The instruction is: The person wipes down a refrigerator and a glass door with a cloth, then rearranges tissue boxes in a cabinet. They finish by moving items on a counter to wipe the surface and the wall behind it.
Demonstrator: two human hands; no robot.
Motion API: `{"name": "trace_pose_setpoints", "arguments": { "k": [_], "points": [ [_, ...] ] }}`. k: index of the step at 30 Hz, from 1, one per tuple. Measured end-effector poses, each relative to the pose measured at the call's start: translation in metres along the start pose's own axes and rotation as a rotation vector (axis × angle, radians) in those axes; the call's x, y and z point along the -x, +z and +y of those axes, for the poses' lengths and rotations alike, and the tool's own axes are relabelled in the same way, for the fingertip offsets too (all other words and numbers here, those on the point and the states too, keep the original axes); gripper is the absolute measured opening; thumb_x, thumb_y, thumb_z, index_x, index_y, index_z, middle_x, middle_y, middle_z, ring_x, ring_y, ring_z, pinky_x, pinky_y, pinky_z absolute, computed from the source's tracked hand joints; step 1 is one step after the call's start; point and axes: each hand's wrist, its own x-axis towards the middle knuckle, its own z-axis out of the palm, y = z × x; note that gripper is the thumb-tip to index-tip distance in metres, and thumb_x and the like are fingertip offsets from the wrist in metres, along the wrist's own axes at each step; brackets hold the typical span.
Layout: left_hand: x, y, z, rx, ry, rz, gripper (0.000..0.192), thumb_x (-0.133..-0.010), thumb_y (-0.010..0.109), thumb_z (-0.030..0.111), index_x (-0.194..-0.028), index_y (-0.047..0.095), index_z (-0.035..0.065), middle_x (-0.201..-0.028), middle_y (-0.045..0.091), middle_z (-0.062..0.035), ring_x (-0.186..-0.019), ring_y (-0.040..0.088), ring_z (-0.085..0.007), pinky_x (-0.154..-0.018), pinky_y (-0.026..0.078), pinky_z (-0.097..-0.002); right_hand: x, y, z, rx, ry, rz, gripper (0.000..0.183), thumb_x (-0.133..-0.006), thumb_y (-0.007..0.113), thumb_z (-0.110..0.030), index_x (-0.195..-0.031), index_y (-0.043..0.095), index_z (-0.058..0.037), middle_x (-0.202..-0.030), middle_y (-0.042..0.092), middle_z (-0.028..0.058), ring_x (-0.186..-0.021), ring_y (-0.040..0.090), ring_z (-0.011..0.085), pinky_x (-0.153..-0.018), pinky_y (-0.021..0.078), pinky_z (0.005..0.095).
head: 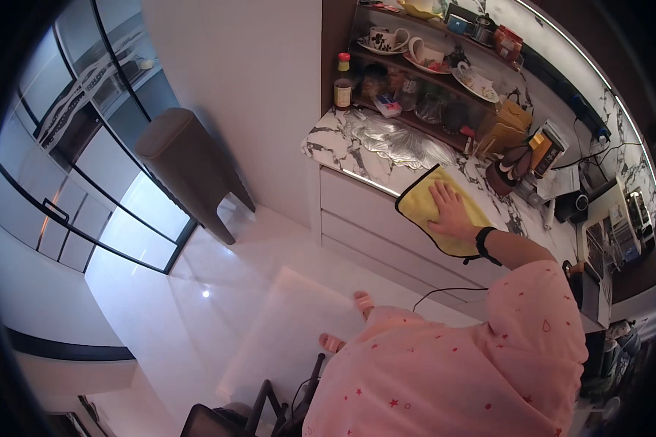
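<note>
My right hand (449, 213), with a black band at the wrist, lies flat with fingers spread on a yellow cloth with black edging (422, 201). The cloth rests on the marble-patterned countertop (328, 136) and hangs over its front edge, across the drawer fronts. Just beyond the cloth is a clear, ribbed, leaf-shaped tray or mat (399, 136). My left hand is out of view.
A shelf rack holds cups on saucers (382, 41) and glassware; a red-capped bottle (343, 82) stands at its left. A brown holder (500, 177), boxes and cables crowd the right. A brown stool (183, 153) stands by the glass door; a black-framed chair (265, 404) is below.
</note>
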Motion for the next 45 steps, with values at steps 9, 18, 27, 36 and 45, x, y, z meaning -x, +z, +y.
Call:
{"name": "trace_pose_setpoints", "arguments": {
  "k": [9, 18, 27, 36, 45],
  "points": [
    [-0.010, -0.096, 0.034, -0.123, -0.162, -0.050, 0.032, -0.086, 0.051, 0.028, -0.107, 0.063, 0.0060, -0.110, 0.058, -0.0149, -0.097, 0.057, -0.0304, -0.064, 0.048, -0.0465, 0.001, -0.002, 0.006, -0.045, 0.029, -0.029, 0.093, -0.067, 0.071, -0.035, -0.143, 0.025, -0.0073, -0.149, 0.022, 0.0187, -0.138, 0.019, 0.0411, -0.105, 0.0248, 0.0593],
    [0.020, -0.501, 0.343, 1.885, 1.244, -0.004, 0.036, -0.075, 0.072, 0.015, -0.109, 0.062, 0.0066, -0.109, 0.063, -0.0113, -0.100, 0.059, -0.0284, -0.086, 0.044, -0.0412, -0.001, -0.008, 0.034, -0.200, -0.154, -0.068, 0.091, -0.069, 0.072, -0.035, -0.142, 0.028, -0.0047, -0.149, 0.022, 0.0209, -0.138, 0.017, 0.0428, -0.106, 0.0222, 0.0603],
    [0.044, -0.816, 0.503, 1.624, 2.024, 0.698, 0.036, -0.068, 0.072, 0.020, -0.101, 0.060, 0.0130, -0.092, 0.059, -0.0049, -0.091, 0.059, -0.0230, -0.074, 0.045, -0.0408, 0.028, -0.009, 0.063, -0.249, -0.174, -0.042, 0.069, -0.079, 0.063, -0.042, -0.138, 0.040, -0.0151, -0.148, 0.027, 0.0191, -0.138, 0.020, 0.0416, -0.107, 0.0200, 0.0612],
    [0.010, -0.893, 0.561, 2.017, 1.909, 0.107, 0.025, -0.072, 0.067, 0.024, -0.090, 0.066, 0.0071, -0.094, 0.067, -0.0141, -0.091, 0.064, -0.0320, -0.077, 0.050, -0.0447, 0.006, -0.024, 0.047, -0.313, -0.013, -0.106, 0.072, -0.074, 0.065, -0.048, -0.137, 0.044, -0.0193, -0.148, 0.031, 0.0146, -0.139, 0.021, 0.0389, -0.108, 0.0183, 0.0604],
    [-0.019, -0.894, 0.673, 1.643, 1.457, 0.132, 0.023, -0.081, 0.056, 0.021, -0.080, 0.069, 0.0013, -0.080, 0.068, -0.0187, -0.077, 0.067, -0.0354, -0.068, 0.055, -0.0432, -0.007, -0.023, 0.035, -0.226, 0.074, -0.132, 0.070, -0.072, 0.068, -0.047, -0.134, 0.047, -0.0219, -0.146, 0.035, 0.0099, -0.137, 0.027, 0.0356, -0.106, 0.0240, 0.0595]
  ]
}}
